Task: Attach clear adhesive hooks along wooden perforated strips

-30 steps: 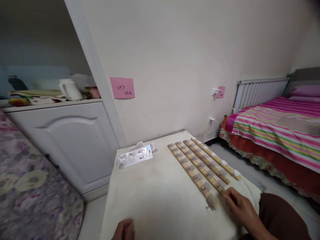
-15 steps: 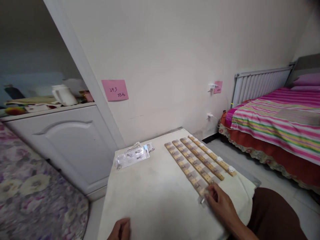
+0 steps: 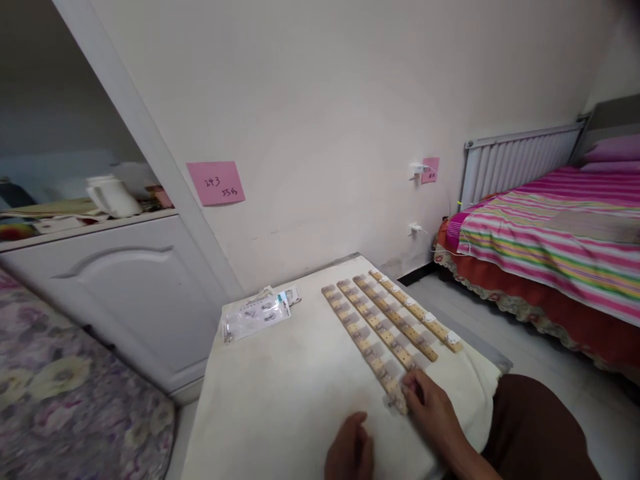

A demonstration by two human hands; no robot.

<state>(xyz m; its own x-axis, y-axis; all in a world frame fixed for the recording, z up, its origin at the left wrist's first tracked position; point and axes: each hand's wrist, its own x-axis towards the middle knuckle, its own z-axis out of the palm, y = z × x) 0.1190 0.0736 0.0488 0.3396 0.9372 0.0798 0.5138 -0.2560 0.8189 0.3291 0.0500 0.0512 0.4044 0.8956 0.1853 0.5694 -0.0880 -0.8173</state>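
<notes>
Strips (image 3: 361,343) could be pushed out of line by the right hand (image 3: 434,412) at their near ends.
The four strips are laid along the right edge of the surface (image 3: 280,407). By the leftmost one's near end, the right hand's fingers are curled almost together; whether a small fitting (image 3: 395,401) is pinched there cannot be told. The left hand (image 3: 353,448), half curled and blurred, is seen near the front edge; whether anything is held cannot be told. If that end is pressed unevenly or brushed by a knuckle, the strip might be turned or the fitting bent.
</notes>
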